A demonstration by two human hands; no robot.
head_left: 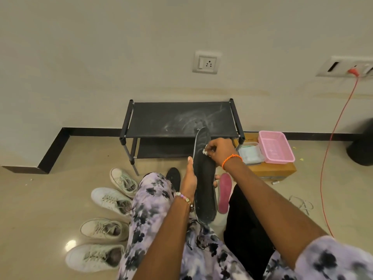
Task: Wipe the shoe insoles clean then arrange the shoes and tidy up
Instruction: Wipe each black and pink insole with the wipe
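My left hand (189, 178) grips the long black insole (204, 178) around its middle, thumb up along the near edge and fingertips curling out from behind the far edge, holding it upright and slightly tilted between my knees. My right hand (219, 151) pinches a small white wipe (205, 152) against the insole's upper half; the wad is so small that I can't quite tell whether it is cloth or tissue. Just past both hands stands the black shoe rack (177, 120), its top shelf streaked with pale dust. To the right of my right hand a pink basket (275, 147) and a clear lidded container (251, 153) sit side by side on a cardboard box (270, 170). Below my right wrist a pink insole (224, 193) lies on the floor, just beside the black one. Left of my left hand, four pale sneakers (109, 199) lie in a loose column on the tiles, and a black shoe (173, 176) peeks out beside my left knee. An orange cable (333, 138) hangs from the wall socket well to the right.
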